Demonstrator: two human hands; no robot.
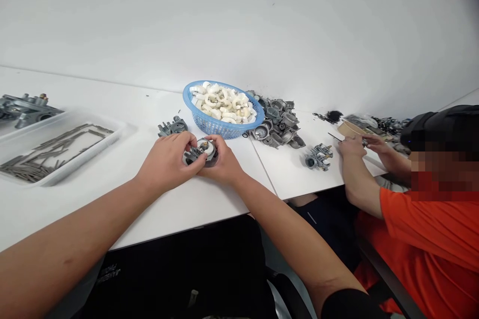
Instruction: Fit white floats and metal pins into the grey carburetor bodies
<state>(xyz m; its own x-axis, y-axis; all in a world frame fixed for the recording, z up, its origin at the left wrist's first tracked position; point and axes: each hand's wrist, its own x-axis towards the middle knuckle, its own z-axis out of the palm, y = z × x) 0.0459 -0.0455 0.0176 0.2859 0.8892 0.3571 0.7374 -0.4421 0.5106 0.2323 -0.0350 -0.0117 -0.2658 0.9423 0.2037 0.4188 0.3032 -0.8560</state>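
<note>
On the white table [130, 129], the left hand [166, 162] and right hand [222, 162] closely grip a metal carburetor [202, 152] between them.

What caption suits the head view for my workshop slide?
Left hand and right hand hold a carburetor body at a white table beside a blue basket of white curved parts.

Viewed from the head, angled forward and down; left hand [166, 164] and right hand [221, 162] framed close above a white table [101, 199], white wall [239, 20] filling the upper frame.
</note>
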